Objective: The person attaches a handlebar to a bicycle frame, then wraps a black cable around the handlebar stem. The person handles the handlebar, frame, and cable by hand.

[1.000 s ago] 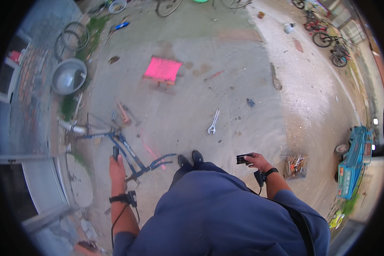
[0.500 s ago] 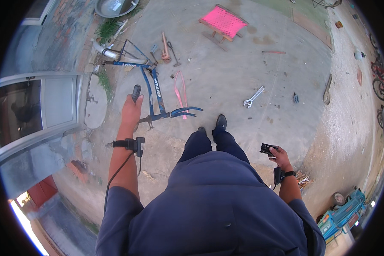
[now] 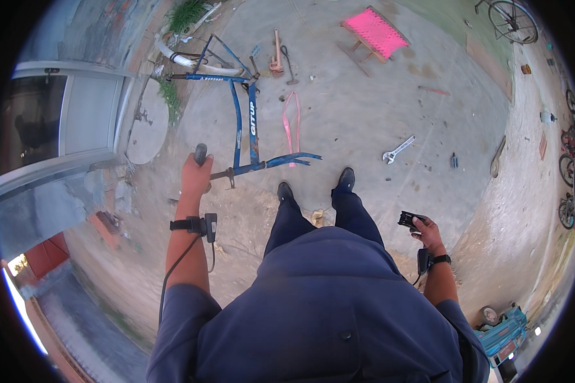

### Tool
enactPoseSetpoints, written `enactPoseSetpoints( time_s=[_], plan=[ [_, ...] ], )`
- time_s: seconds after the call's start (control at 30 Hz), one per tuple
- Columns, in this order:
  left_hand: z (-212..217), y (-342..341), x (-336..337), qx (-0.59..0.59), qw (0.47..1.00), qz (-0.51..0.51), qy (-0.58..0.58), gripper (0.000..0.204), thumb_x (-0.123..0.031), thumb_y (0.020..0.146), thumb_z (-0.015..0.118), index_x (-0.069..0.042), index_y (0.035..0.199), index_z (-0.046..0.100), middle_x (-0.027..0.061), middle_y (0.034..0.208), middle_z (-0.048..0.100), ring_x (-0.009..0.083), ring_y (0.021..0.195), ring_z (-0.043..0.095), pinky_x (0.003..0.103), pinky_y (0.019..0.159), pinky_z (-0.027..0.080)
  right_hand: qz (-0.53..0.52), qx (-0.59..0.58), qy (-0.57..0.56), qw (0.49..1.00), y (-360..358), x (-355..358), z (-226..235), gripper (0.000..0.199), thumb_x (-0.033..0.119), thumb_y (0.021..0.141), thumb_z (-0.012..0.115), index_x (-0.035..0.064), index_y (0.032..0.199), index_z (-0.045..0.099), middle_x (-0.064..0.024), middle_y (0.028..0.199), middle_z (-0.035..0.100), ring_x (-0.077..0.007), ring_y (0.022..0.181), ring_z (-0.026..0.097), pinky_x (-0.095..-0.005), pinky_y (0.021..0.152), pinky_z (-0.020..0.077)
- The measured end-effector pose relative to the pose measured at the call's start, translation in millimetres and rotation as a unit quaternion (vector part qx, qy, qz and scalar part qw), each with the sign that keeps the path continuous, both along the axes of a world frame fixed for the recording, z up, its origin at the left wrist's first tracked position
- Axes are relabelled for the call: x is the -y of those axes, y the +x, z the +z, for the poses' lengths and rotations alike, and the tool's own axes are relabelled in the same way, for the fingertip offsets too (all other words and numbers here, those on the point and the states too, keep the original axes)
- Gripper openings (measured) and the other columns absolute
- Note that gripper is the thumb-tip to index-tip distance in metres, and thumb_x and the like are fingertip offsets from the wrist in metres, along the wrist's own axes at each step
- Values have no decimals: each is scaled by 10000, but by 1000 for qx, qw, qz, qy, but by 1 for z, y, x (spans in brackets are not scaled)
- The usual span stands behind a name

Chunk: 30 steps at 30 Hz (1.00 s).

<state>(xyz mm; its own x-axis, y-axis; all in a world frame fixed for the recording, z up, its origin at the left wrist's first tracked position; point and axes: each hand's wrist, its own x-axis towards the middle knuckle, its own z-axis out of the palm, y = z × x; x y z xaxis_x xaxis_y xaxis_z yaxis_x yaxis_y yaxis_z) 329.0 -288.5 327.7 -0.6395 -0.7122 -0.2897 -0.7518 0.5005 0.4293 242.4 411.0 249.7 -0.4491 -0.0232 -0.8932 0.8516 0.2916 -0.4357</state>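
Observation:
My left hand (image 3: pixel 195 176) is closed around a handlebar, a black grip (image 3: pixel 200 154) sticking out past the fingers. From there a dark stem runs into a blue bicycle frame (image 3: pixel 253 121) with its fork (image 3: pixel 294 158) pointing right, toward my feet. Neither wheel is on the frame. Whether its far end rests on the ground I cannot tell. Out to my right, my right hand (image 3: pixel 430 235) pinches a small black block with open slots, which looks like a bicycle pedal (image 3: pixel 410 221); it is held clear above the ground.
An adjustable wrench (image 3: pixel 399 149) and a small dark part (image 3: pixel 453 160) lie on the concrete. Beyond the frame are a pink strap loop (image 3: pixel 292 127) and a pipe wrench (image 3: pixel 276 54). A pink woven stool (image 3: pixel 375 32) stands farther off. A glazed door (image 3: pixel 64 118) is at left; bicycles (image 3: pixel 567 167) line the far right.
The whole view has shifted, so ground things appear farther right. My left foot has moved away from my right foot. Both hands keep their holds.

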Motion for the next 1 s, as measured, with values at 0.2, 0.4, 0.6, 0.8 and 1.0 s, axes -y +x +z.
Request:
enactPoseSetpoints(
  time_s=[0.2,0.4,0.6,0.8,1.0],
  plan=[
    [-36,95,58,-35,993,99,58,363,-334,913,736,8,886,618,72,654,615,171,578,623,369,572,489,60,1,33,998,5,69,13,368,298,941,759,80,1220,658,-31,1029,723,-148,844,694,-309,746,545],
    [-95,188,113,-83,964,228,109,353,-301,911,759,-22,735,633,33,647,630,109,564,555,326,535,459,76,13,62,995,12,125,18,355,324,929,779,111,1194,676,-13,999,730,-140,825,695,-304,697,579],
    [-146,226,121,-114,927,292,206,359,-293,926,760,-47,714,606,30,637,628,105,554,556,315,526,455,118,27,106,987,11,177,34,366,338,930,775,112,1201,674,-8,1019,728,-141,849,694,-316,721,577],
    [-183,261,122,-81,912,341,213,313,-269,938,755,-39,755,646,16,653,616,103,568,543,307,518,445,162,49,129,977,-11,221,34,397,348,925,777,106,1218,662,-14,1039,728,-147,881,693,-328,746,576],
    [-227,298,106,-83,875,413,239,228,-236,935,761,-25,898,684,14,747,641,98,603,546,296,531,456,180,53,149,971,-28,255,29,425,302,933,764,53,1254,642,-56,1024,717,-167,867,692,-324,732,558]
  ],
)
